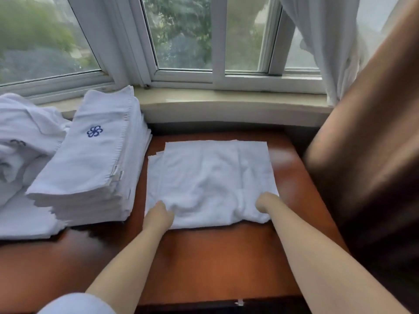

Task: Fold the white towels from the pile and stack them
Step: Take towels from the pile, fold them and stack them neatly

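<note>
White crumpled towels in a loose pile sit at far left, touching the tall stack of folded white towels with a blue embroidered emblem on top. Just right of it, on the reddish-brown wooden table, lies the half-folded white towel. My left hand grips its near left corner, and my right hand grips the near right edge, fingers tucked into cloth. A brown curtain hangs at right.

A half-folded white towel lies flat at the middle of the surface. The stack of folded towels stands at its left, the unfolded pile at the far-left edge.
</note>
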`<act>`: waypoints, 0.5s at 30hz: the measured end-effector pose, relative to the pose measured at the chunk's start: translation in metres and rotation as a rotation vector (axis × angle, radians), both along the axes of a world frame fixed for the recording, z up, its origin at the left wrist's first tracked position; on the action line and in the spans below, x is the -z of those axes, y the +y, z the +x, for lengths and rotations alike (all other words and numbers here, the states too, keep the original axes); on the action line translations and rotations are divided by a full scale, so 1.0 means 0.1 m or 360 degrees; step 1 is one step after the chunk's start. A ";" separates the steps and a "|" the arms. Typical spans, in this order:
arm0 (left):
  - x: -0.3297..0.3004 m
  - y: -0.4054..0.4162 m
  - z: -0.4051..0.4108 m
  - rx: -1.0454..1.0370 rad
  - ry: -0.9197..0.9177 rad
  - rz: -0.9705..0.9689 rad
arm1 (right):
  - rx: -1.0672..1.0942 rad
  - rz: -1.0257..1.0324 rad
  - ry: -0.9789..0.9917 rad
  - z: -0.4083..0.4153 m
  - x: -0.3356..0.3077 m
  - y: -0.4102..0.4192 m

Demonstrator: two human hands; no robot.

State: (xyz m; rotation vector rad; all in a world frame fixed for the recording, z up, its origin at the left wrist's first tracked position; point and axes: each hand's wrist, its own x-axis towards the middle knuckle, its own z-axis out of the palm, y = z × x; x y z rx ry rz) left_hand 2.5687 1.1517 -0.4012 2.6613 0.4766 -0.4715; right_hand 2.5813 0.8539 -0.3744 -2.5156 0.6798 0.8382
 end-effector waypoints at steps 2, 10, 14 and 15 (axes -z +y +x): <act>-0.03 -0.05 0.00 -0.0142 -0.0181 -0.0111 | 0.0120 -0.0145 -0.0171 -0.04 0.07 0.01; -0.15 0.10 0.11 -0.0399 0.0067 -0.0079 | 0.0147 -0.0523 -0.0174 -0.09 0.16 -0.02; -0.24 0.09 0.20 -0.0327 0.0588 0.0099 | 0.0032 -0.0691 -0.0074 -0.01 0.11 -0.01; -0.23 0.08 0.24 -0.0303 0.0594 0.0081 | 0.0053 -0.0658 -0.0103 0.05 0.11 -0.01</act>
